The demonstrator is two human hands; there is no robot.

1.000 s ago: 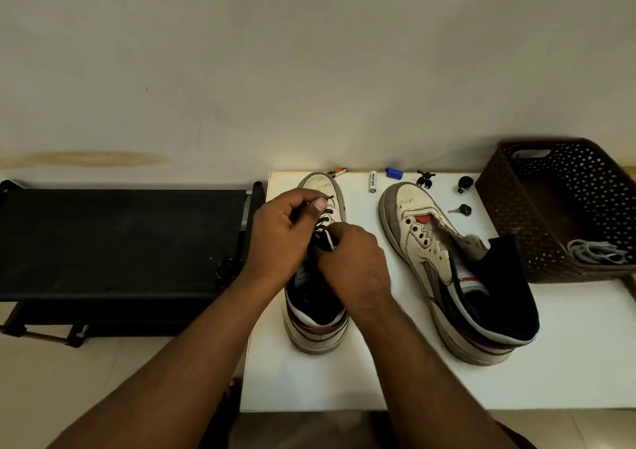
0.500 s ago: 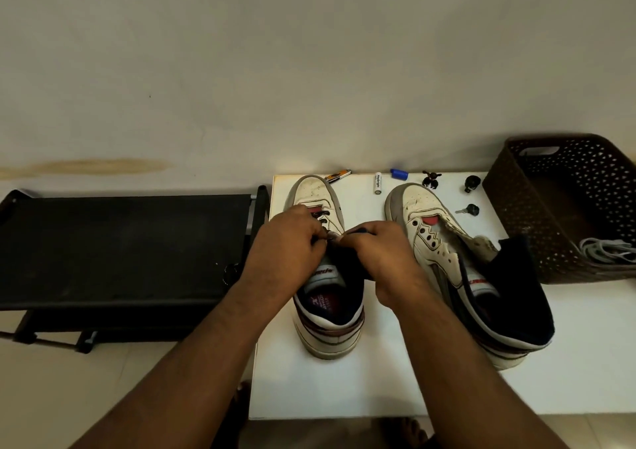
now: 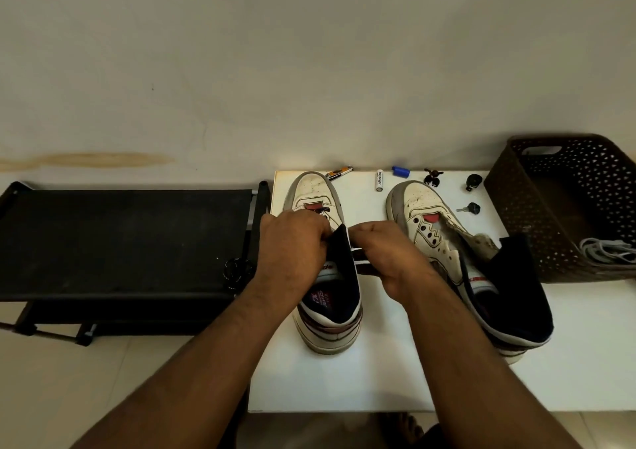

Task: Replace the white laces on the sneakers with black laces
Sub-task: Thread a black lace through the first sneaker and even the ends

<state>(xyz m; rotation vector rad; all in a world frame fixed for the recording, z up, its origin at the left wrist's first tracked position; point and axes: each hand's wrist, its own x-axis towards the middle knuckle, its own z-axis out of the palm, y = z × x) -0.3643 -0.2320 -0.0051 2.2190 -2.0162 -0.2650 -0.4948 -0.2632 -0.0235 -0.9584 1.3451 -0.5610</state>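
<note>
Head view, frame centre: our left hand (image 3: 292, 242) and right hand (image 3: 389, 252) have drawn apart since a second ago, fingers now gripping the collar sides of the left sneaker (image 3: 327, 276) and spreading it. Black lace (image 3: 321, 212) shows at the lowest eyelets only. Right sneaker (image 3: 457, 263) sits unlaced beside it on the bench (image 3: 344, 380). White laces (image 3: 609, 249) lie in the basket (image 3: 537, 228), right edge. Lacing looks barely begun.
</note>
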